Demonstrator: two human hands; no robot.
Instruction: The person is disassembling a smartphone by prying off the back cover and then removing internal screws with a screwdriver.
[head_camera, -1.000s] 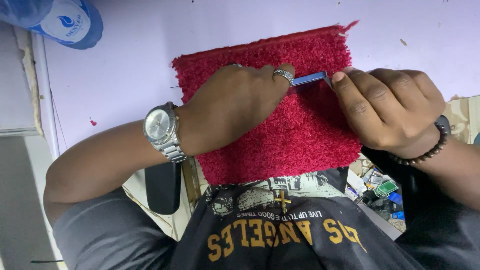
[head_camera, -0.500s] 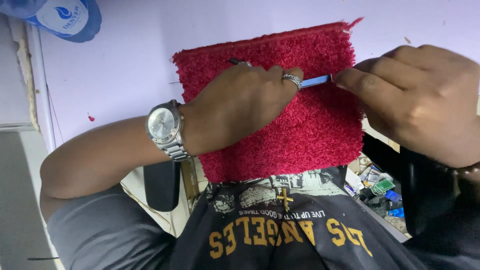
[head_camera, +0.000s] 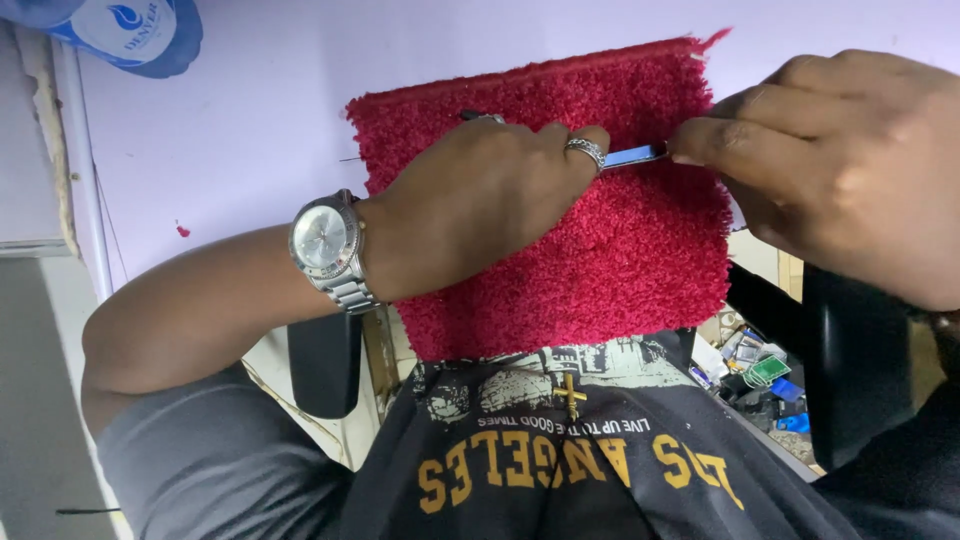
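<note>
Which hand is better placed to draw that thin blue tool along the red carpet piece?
Right, probably. The right hand pinches the blue tool at its end; the left hand lies flat, pinning the red carpet piece.

Pale lilac tabletop (head_camera: 250, 130), small red fleck (head_camera: 183, 231) on it near the left edge. Blue-and-white plastic bag (head_camera: 130, 30) in the top-left corner (partly cut off). Black chair armrest (head_camera: 325, 365) below the table edge. Clutter of small green and blue items (head_camera: 760, 370) lower right, too small to identify.
</note>
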